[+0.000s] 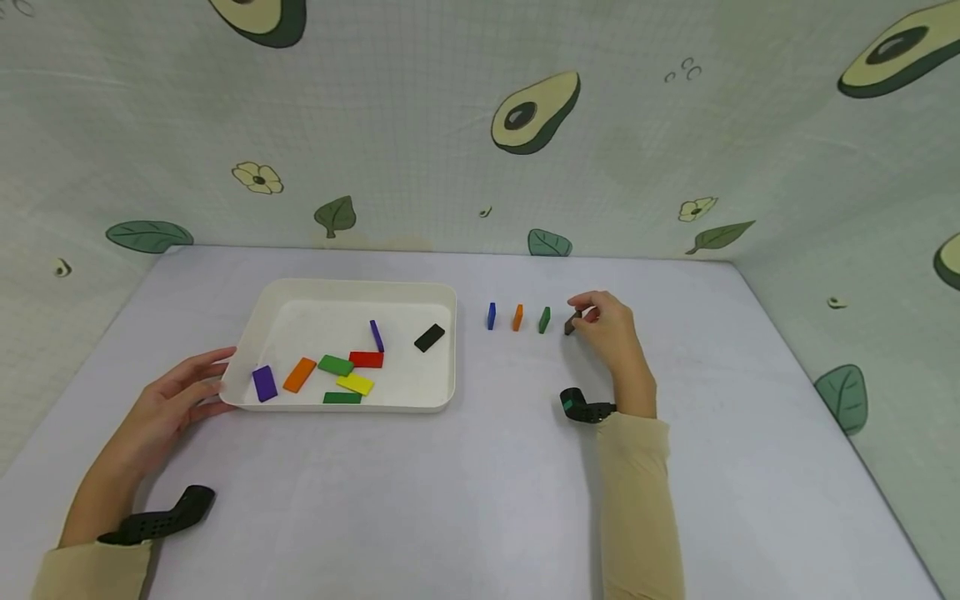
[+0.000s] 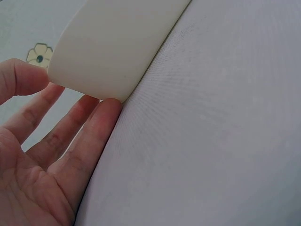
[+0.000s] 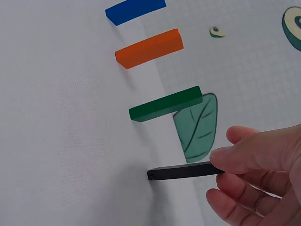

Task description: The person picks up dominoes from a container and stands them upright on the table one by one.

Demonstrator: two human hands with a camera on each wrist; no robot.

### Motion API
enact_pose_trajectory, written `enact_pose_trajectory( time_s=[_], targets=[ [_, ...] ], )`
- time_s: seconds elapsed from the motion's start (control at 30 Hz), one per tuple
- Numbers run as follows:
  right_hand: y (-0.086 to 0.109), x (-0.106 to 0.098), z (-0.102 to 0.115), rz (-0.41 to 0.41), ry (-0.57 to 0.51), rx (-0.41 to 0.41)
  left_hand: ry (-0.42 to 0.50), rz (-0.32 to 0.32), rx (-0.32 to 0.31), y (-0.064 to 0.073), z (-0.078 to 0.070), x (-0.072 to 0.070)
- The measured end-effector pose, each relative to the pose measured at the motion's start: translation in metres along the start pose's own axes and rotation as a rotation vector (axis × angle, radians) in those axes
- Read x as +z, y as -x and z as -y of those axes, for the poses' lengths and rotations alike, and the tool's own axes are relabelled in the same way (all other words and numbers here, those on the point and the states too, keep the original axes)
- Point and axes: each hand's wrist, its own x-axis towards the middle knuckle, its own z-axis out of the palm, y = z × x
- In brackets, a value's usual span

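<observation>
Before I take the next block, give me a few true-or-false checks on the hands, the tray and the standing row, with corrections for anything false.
1. The right grip pinches a black block. True.
2. The left grip touches the white tray. True.
3. Of the standing blocks outside the tray, the green standing block is nearest to it. False: the blue standing block is nearest.
4. The orange standing block is between the blue and green ones. True.
5. The tray holds no yellow block. False: a yellow block lies in it.
</observation>
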Motion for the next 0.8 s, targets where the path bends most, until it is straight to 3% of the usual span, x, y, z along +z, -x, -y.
enact_pose_trajectory(
  time_s=[0.17, 0.47, 0.8],
  targets=[
    [-0.0013, 0.0026, 0.0019, 0.008, -0.015, 0.013, 0.04, 0.012, 0.014, -0.0001, 0.001, 0.0002],
    [-0.0014, 0.0038, -0.0029, 0.012, -0.091, 0.065, 0.009, 0.015, 0.024, -0.0004, 0.0013, 0.0005],
    [-0.0009, 0.0026, -0.0068, 0.073, -0.052, 0.102, 0.008, -0.011, 0.002, 0.0, 0.001, 0.0001]
  ],
)
